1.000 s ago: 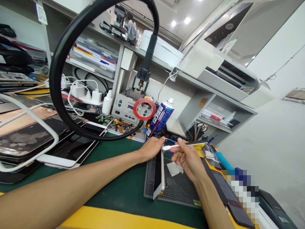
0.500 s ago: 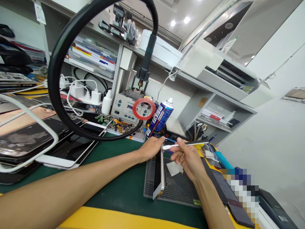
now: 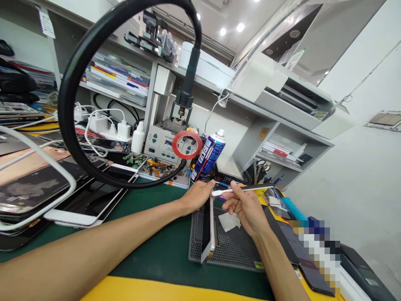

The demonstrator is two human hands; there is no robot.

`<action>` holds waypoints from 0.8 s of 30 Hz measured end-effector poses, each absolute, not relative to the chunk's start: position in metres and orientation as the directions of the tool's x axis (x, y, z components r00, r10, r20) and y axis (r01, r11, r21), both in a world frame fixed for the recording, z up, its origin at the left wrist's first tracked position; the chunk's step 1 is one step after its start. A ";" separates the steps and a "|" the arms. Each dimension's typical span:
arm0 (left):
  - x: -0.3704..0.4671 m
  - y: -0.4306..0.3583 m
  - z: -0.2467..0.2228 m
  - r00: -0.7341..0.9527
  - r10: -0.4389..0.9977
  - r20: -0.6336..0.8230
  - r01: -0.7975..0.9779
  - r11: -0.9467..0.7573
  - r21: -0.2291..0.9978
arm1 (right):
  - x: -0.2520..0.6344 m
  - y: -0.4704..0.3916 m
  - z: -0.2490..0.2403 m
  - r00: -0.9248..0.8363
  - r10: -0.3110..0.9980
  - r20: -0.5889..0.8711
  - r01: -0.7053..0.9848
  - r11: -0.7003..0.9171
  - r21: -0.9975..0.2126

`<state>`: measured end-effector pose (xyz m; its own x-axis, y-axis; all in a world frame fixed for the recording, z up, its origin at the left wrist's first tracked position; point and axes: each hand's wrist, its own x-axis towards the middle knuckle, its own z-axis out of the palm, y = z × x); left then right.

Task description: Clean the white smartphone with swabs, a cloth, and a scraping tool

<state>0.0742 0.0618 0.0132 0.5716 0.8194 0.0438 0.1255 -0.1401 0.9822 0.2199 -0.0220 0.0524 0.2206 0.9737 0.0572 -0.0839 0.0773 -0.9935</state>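
My left hand [image 3: 198, 196] grips the upper end of a phone [image 3: 208, 230], which stands on its long edge over a grey textured mat [image 3: 241, 246]. In my right hand [image 3: 246, 205] is a slim brush-like tool [image 3: 250, 188] with a white end, pinched between thumb and fingers. Its white tip touches or nearly touches the phone's top edge beside my left fingers. A crumpled white wipe [image 3: 228, 220] lies on the mat, just right of the phone.
Behind my hands stand a blue spray can [image 3: 209, 155] and a hot-air station [image 3: 161, 141] with a looping black hose [image 3: 67, 104]. Phones with a white-framed one [image 3: 90, 200] lie left. A dark phone [image 3: 313, 267] lies right.
The camera view has shifted slightly, so the background sits a little further left. Both hands keep their hold, with the white tip still at the phone's top edge.
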 end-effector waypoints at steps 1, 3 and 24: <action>0.074 0.062 0.013 0.572 0.819 0.044 0.124 -0.140 0.982 | 0.220 -0.022 0.053 0.220 0.974 0.050 -0.086 0.071 -0.994; 0.075 0.063 0.013 0.573 0.818 0.045 0.120 -0.138 0.983 | 0.220 -0.022 0.053 0.222 0.974 0.040 -0.092 0.062 -0.994; 0.074 0.062 0.012 0.585 0.809 0.047 0.117 -0.141 0.983 | 0.217 -0.023 0.055 0.215 0.977 0.009 -0.123 0.036 -0.992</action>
